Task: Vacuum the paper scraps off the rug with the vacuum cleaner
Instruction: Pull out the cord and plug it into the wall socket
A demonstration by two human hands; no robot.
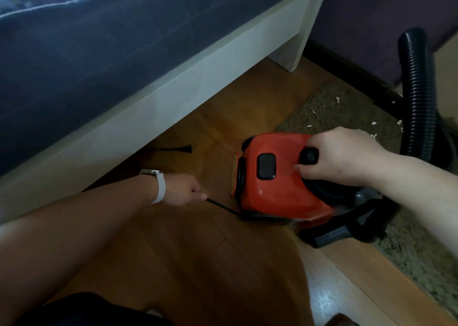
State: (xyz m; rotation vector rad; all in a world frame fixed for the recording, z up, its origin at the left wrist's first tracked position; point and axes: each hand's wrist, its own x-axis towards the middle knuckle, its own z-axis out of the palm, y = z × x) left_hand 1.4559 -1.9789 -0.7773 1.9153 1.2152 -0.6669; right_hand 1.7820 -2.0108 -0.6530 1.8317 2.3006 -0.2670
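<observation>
Vacuum (272, 177) sits on the wood floor (173, 251) at the edge of the rug (334, 117), and the danger is all in that cord (223, 208). It runs low and taut from the machine's near corner, so a hard tug could, I'd say, drag or tip the red body. Or the cord could slip free and whip back inside. The right hand (342, 157) on top is the guard against that; ease off and the machine may skid. Scraps (337, 99) lie scattered white on the rug up right, near the hose (416, 90), none cleared as far as I can judge, and a swinging hose could flick them off onto the floor. Now the left hand (184, 189): fingers (199, 195) closed in a tight pinch on the cord, near the vacuum's back end. Right-hand fingers (312, 170) curl down over the black handle on top, gripping firm. A small black piece lies by the bed (124, 102); can't tell what it is.
</observation>
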